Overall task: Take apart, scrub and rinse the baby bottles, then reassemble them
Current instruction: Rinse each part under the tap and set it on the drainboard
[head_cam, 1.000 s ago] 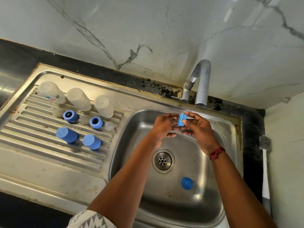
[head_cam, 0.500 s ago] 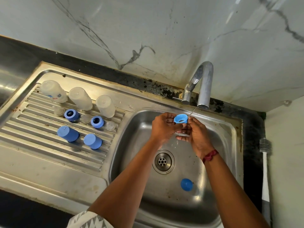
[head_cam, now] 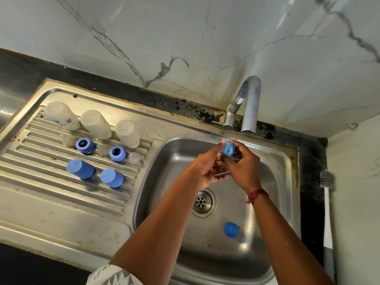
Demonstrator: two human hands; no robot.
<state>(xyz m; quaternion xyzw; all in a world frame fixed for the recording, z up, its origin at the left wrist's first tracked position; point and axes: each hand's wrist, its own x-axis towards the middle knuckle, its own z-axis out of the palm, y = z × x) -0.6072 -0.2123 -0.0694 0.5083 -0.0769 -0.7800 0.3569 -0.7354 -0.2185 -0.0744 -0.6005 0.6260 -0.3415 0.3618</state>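
Three clear bottles stand bases up in a row at upper left of the frame, on the ribbed drainboard. Just below them is a row of 3 clear nipples w/ 2 blue rings between. Lower still are 2 blue caps, side by side but not touching.

At center is the sink basin, drain in its floor. Left hand & right hand meet above the drain, just under the faucet spout. Both pinch a third blue ring w/ curled fingers, the ring on edge, its hole approx toward the camera. A thin water stream runs from the spout onto it. A red thread is tied round the right wrist.

At lower right of the basin a lone blue cap lies on the steel, well apart from the hands. At the far right edge a bottle brush stands upright by the wall, bristles up. A patterned sleeve shows at bottom center.
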